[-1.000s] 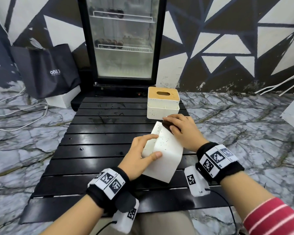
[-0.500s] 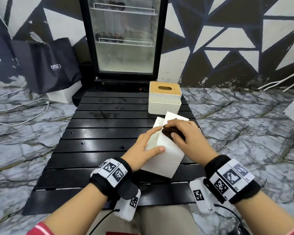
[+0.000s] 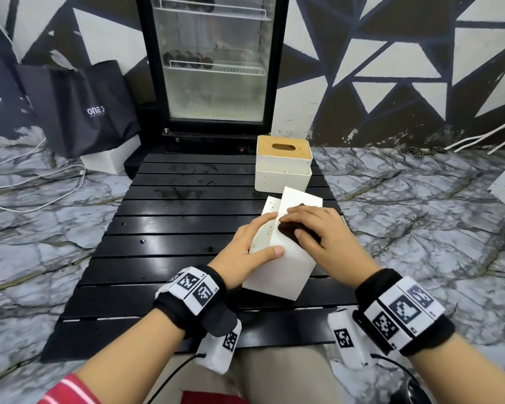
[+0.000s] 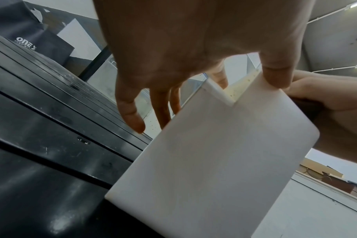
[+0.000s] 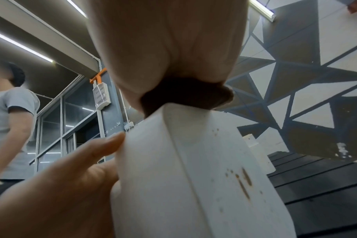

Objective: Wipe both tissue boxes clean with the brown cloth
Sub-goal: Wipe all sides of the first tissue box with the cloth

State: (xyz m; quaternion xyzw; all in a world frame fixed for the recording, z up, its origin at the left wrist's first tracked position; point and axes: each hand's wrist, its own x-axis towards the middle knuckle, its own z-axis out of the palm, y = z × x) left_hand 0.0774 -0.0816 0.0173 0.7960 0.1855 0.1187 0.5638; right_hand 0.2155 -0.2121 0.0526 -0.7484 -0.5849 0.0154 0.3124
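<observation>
The left hand (image 3: 247, 252) steadies a white tissue box (image 3: 286, 260) tipped on the black slatted table (image 3: 169, 237), fingers laid along its speckled side and thumb pressed on the face turned upward — a bracing clasp, not a tight one. The right hand (image 3: 318, 231) curls its fingers over the bunched brown cloth (image 3: 287, 230) and presses it onto that upper face. To wipe well, I would keep the left hand's brace firm so the box does not skid on the slats, draw the cloth in overlapping strokes towards the edges, then turn the box to bring up the side where brown specks (image 5: 243, 182) show in the right wrist view; those marks look dried on, so they likely need more pressure. The held box shows no lid here and what it holds cannot be told. The second tissue box (image 3: 283, 167), with a wooden slotted lid, stands upright near the table's far edge; the open compartment on its front looks empty, and no tissue shows in the slot.
</observation>
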